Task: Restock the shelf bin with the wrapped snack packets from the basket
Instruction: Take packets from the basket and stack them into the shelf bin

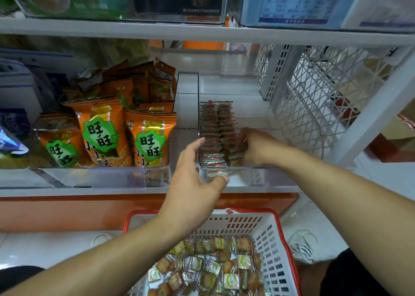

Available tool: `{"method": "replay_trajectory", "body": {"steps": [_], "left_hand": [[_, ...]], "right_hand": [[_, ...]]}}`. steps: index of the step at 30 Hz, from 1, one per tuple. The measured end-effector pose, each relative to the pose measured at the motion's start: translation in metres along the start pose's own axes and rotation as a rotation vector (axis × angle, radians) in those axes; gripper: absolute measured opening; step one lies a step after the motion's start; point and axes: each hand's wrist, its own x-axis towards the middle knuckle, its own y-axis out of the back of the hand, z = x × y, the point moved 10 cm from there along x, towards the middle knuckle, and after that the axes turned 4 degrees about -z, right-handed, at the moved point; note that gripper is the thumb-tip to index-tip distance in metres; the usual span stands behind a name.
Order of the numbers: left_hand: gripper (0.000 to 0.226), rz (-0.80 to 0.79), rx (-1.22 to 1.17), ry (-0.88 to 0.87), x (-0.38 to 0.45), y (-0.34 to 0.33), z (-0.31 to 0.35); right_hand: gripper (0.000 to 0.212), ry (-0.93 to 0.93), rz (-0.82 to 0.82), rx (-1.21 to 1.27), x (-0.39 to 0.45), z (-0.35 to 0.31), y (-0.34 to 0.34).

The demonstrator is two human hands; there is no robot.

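Note:
A clear shelf bin (258,176) on the middle shelf holds two rows of small wrapped snack packets (213,134) standing on edge. My left hand (193,179) rests against the bin's front left corner, fingers spread, thumb on the front wall. Inside the bin at the front right, my right hand (256,147) has its fingers closed on a few packets (237,154) in the right row. Below, a white basket with a red rim (269,235) stands on the floor with several loose packets (213,266) in it.
Orange snack bags (125,134) fill the bin to the left. A white lattice panel (318,107) closes the shelf on the right. Another shelf (202,33) with boxed goods runs overhead. A shoe (303,246) sits beside the basket.

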Motion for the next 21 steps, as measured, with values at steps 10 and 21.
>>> {"method": "replay_trajectory", "body": {"steps": [10, 21], "left_hand": [[0.082, -0.025, 0.023, 0.003, -0.003, 0.001, 0.000], [0.079, -0.057, 0.032, -0.004, -0.010, 0.001, -0.001]], "right_hand": [[0.065, -0.081, -0.071, -0.044, 0.004, -0.004, -0.011], [0.054, -0.043, -0.062, 0.007, 0.005, -0.011, -0.012]]}}
